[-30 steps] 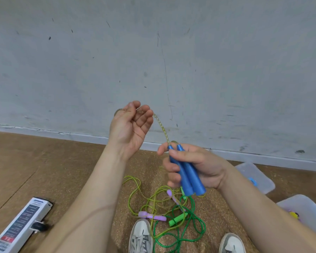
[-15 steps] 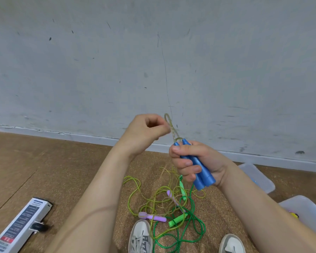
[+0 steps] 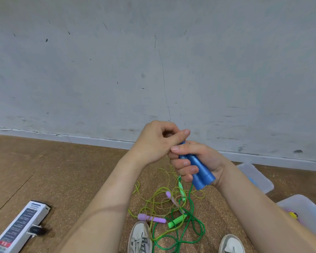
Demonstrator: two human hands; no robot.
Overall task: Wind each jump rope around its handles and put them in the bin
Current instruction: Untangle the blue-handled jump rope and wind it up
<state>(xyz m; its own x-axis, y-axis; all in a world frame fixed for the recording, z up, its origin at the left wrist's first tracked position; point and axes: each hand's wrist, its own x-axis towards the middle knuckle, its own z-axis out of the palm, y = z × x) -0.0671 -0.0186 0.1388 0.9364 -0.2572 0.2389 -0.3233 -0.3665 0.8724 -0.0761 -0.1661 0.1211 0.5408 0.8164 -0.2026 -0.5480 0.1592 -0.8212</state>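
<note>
My right hand (image 3: 199, 161) grips two blue jump-rope handles (image 3: 199, 170) held side by side, pointing down and to the right. My left hand (image 3: 159, 143) is closed at the top end of those handles, pinching the thin rope; the rope itself is hidden inside the fingers. On the floor below lies a tangle of ropes: a green rope (image 3: 193, 232) with green handles (image 3: 176, 220) and a yellow-green rope (image 3: 153, 198) with purple handles (image 3: 151, 218). A clear plastic bin (image 3: 299, 207) stands at the right edge.
A clear bin lid (image 3: 257, 178) lies on the cork floor by the wall, right of my hands. A white box with printed labels (image 3: 18, 229) lies at the lower left. My two shoes (image 3: 140, 238) are at the bottom, touching the rope tangle.
My left hand came down and to the right, from holding the rope up high to touching the top of the blue handles. The rope stretch between the hands is gone from sight.
</note>
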